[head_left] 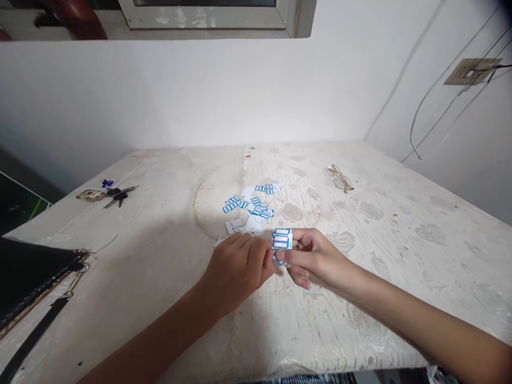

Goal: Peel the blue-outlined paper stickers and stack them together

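Note:
Between thumb and fingers my right hand (314,256) holds a small stack of paper labels (282,238), white with blue-outlined boxes. My left hand (244,261) is closed at the left edge of that stack. Its fingertips meet the stack's side, and whether they pinch a label is hidden. Just beyond my hands lies a loose scatter of similar labels (262,210) on the table. Some lie blue print up, and others are plain white pieces (254,225).
Keys (117,195) lie on the table (160,298) at left, and eyeglasses (339,177) at right. A black bag (36,277) with a strap sits at the left edge. Wires hang from a wall socket (466,71). A white wall (240,96) borders the table's back.

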Tool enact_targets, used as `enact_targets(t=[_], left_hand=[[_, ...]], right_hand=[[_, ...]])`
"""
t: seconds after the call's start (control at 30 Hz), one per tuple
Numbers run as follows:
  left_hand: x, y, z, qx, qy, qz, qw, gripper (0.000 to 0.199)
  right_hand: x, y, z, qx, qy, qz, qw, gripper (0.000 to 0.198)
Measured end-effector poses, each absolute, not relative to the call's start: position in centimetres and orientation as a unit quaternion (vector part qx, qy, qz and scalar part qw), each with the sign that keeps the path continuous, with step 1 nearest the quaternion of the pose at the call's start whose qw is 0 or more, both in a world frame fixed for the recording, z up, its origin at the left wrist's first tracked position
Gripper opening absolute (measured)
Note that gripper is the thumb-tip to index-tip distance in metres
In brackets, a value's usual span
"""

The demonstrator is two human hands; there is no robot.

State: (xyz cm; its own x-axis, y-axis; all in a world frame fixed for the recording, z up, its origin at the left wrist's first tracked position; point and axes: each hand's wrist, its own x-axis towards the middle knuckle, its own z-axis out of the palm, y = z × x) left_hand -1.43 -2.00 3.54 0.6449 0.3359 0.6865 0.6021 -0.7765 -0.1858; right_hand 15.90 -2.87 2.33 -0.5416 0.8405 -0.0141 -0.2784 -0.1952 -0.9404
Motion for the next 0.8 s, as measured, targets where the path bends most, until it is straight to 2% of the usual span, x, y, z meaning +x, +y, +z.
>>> enact_targets(t=[0.17, 0.53, 0.8], left_hand=[[-1.9, -1.6, 3.5, -0.881, -0.260, -0.378, 0.116, 0.011], [-2.5, -1.0, 3.8, -0.832, -0.350, -0.422, 0.082, 0.009], [-1.7, -1.8, 3.9, -0.801, -0.391, -0.430, -0.146, 0.009]], right_hand=[[15.9, -3.0, 2.7, -0.282, -0.501, 0.730, 0.371, 0.005], [15.9, -3.1, 2.5, -0.291, -0.507, 0.729, 0.356, 0.007], [16.0, -3.1, 2.8, -0.266, -0.447, 0.775, 0.358, 0.007]])
